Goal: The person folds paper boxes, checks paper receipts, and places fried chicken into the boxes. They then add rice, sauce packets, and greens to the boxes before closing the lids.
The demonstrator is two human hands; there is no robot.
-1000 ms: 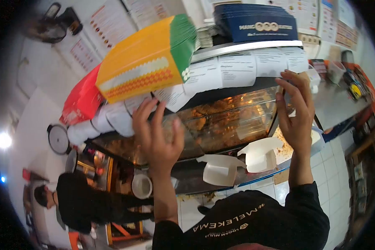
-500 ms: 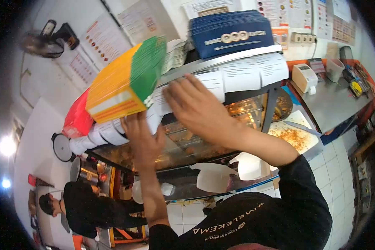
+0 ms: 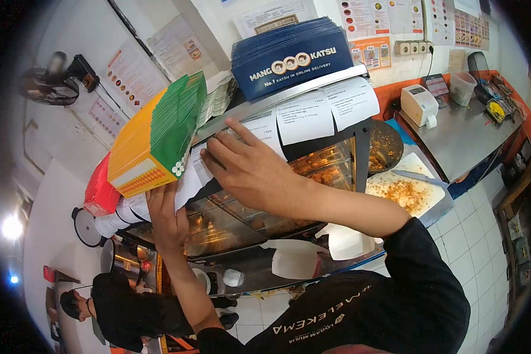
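Observation:
Paper order slips (image 3: 303,115) hang in a row from a metal rail (image 3: 295,91) along the top of a glass display case (image 3: 218,224). My right hand (image 3: 256,177) lies over the slips at mid-rail, index finger stretched towards the rail and the other fingers bent but apart. Below the yellow and green flat-folded cartons (image 3: 153,141), my left hand (image 3: 168,218) reaches up against the slips, fingers extended and thumb apart. Its fingertips are partly hidden by the cartons. No firm grip shows in either hand.
Navy folded cartons (image 3: 292,59) and red ones (image 3: 100,189) also sit atop the case. Open white boxes (image 3: 295,259) stand in front. A knife (image 3: 418,177) lies on a crumb-covered white board (image 3: 413,159). A person in black (image 3: 135,310) is at lower left.
The view has shifted, so the case and cartons appear further left and sharper. Both hands remain at the slips; the right index finger now stands out more from the other fingers.

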